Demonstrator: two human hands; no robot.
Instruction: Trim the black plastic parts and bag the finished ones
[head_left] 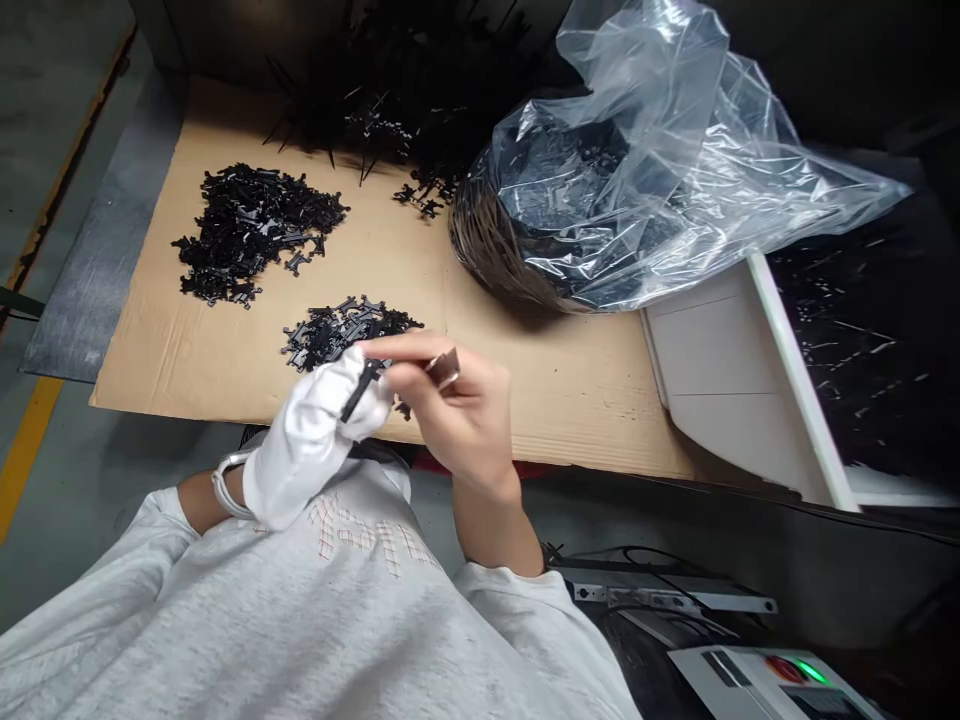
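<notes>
My left hand [319, 430], in a white glove, is closed around a small black plastic part [361, 385]. My bare right hand [450, 410] is closed on a small metal blade-like tool [445, 366], its fingertips touching the same black part. Both hands meet just above the near edge of a cardboard sheet [570, 390]. Right behind them lies a small heap of black plastic parts [341, 330]. A bigger heap of black parts [251, 230] lies further left on the cardboard.
A clear plastic bag [645, 170] holding black parts stands at the cardboard's right, beside a white tray [742, 380]. A tangle of black sprues [397, 100] sits at the back. A control box with a green light [780, 680] is at lower right.
</notes>
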